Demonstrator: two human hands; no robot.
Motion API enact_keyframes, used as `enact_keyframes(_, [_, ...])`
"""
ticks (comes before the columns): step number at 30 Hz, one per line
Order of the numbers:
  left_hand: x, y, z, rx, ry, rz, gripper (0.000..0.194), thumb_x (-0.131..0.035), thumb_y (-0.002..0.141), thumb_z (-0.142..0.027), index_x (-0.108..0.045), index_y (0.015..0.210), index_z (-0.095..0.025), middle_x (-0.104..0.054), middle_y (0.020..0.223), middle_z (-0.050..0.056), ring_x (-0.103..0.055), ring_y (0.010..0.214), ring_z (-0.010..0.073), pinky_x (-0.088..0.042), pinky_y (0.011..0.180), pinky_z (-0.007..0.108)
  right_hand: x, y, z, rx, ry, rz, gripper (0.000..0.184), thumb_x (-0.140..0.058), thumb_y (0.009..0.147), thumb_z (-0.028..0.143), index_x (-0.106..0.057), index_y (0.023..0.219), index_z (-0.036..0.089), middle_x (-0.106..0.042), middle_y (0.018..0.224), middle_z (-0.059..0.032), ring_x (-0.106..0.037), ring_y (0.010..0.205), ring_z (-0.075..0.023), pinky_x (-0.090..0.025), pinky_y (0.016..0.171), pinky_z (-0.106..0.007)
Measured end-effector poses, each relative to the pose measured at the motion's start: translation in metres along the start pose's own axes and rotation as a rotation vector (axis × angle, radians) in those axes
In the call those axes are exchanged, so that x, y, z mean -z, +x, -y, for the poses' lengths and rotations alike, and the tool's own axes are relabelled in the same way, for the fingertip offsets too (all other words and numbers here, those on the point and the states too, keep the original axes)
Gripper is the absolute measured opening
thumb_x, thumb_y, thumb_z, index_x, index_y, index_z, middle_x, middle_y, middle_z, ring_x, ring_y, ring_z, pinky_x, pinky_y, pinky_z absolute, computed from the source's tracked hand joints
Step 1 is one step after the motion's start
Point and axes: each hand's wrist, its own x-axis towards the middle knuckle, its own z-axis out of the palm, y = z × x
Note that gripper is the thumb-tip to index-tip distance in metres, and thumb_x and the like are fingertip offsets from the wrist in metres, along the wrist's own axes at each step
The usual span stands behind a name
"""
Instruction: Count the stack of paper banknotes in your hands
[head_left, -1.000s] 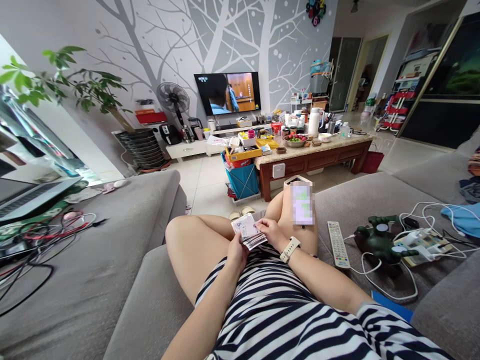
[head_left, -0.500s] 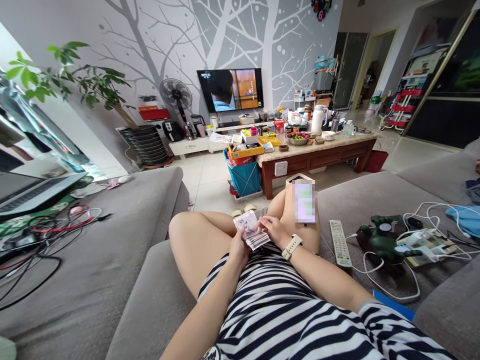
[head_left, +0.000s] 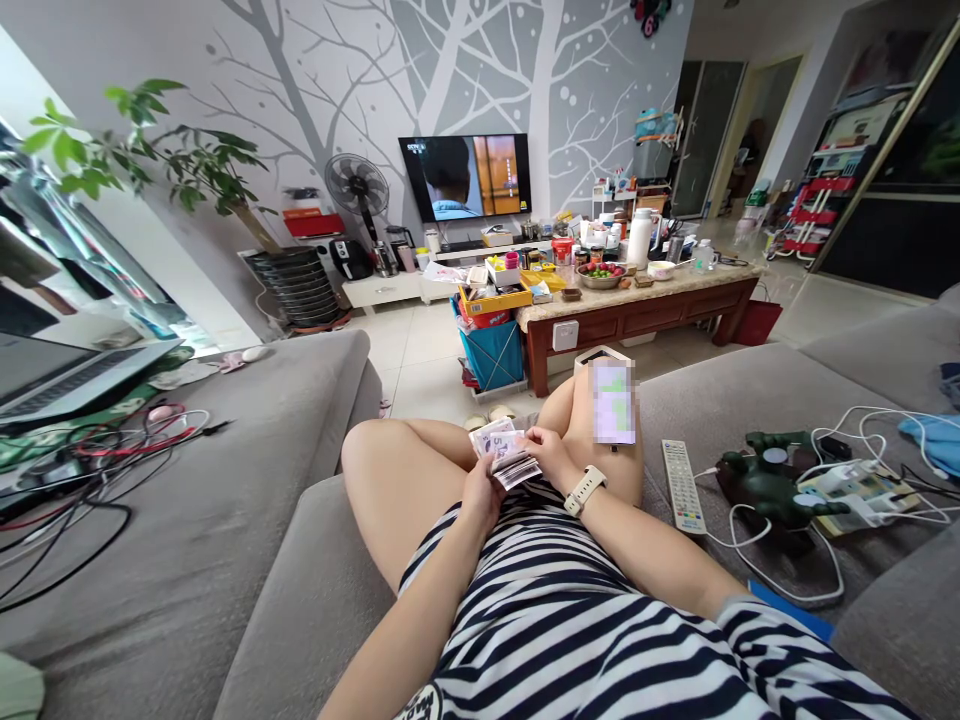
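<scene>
A bundle of purplish banknotes (head_left: pixel 516 468) is over my lap, with a 5 printed on the foremost ones. My left hand (head_left: pixel 481 492) is closed around the lower left side of the bundle, its thumb on top. At the upper right, the fingers of my right hand (head_left: pixel 553 460) pinch the edge of a banknote that lies angled over another. A pale watch (head_left: pixel 585 490) is on my right wrist. On my right thigh rests a flat phone-like thing (head_left: pixel 613 402) with a pixelated face.
Right of my leg, a remote control (head_left: pixel 683 487), a dark green figure (head_left: pixel 765 480) and a power strip (head_left: pixel 859 498) with white cables lie on the sofa. Tangled cables (head_left: pixel 97 480) and a laptop (head_left: pixel 90 375) are at left. Ahead stands a crowded coffee table (head_left: pixel 637 310).
The top banknotes have spread apart, so two faces with a 5 now show side by side. My right hand has shifted slightly up and right. The whole view has moved a little.
</scene>
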Motion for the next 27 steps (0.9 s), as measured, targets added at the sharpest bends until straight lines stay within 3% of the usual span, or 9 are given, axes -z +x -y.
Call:
enact_keyframes(10, [-0.004, -0.002, -0.003, -0.012, -0.016, -0.039, 0.036, -0.049, 0.086, -0.030, -0.063, 0.116, -0.013, -0.073, 0.096, 0.011, -0.070, 0.074, 0.0189, -0.059, 0.071, 0.034, 0.000, -0.011, 0.012, 0.004, 0.070, 0.099, 0.030, -0.071, 0.069, 0.043, -0.056, 0.068, 0.017, -0.053, 0.062, 0.0032, -0.046, 0.058, -0.0122, -0.038, 0.056, -0.025])
enact_keyframes(27, [-0.007, -0.007, -0.004, -0.027, -0.011, -0.045, 0.034, -0.049, 0.086, -0.026, -0.064, 0.112, -0.012, -0.073, 0.090, 0.010, -0.070, 0.074, 0.0188, -0.059, 0.073, 0.035, -0.001, -0.013, 0.021, -0.011, 0.081, 0.091, 0.029, -0.070, 0.069, 0.045, -0.062, 0.071, 0.017, -0.057, 0.063, 0.0008, -0.048, 0.062, -0.0146, -0.039, 0.058, -0.026])
